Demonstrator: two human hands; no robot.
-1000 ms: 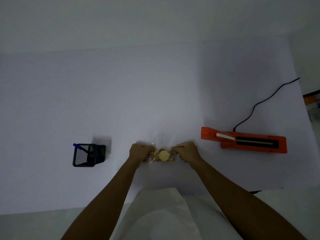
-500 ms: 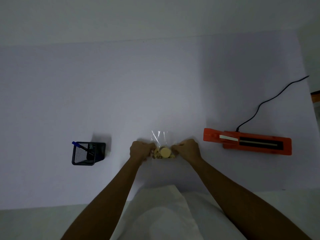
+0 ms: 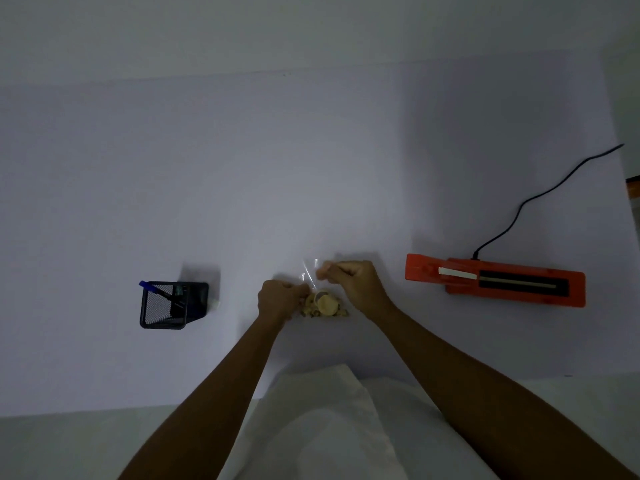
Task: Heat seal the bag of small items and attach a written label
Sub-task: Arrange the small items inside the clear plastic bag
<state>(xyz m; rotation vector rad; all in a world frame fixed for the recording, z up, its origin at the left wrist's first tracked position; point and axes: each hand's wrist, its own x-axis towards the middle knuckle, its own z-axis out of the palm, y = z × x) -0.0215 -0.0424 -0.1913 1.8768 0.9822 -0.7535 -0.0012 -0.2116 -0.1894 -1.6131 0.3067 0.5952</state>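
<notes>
Shows a clear bag point(image 3: 309, 273) of small tan items point(image 3: 325, 304) on the tabletop point(image 3: 242, 202), left grip point(image 3: 282, 299) curled on its left edge, right grip point(image 3: 349, 282) pinching its upper film. Likely light, limp, slippery; best held by the empty film above the contents.

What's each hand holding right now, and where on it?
Both hold the clear bag. The left hand grips its left edge beside the small items; the right hand pinches the empty upper part.
</notes>
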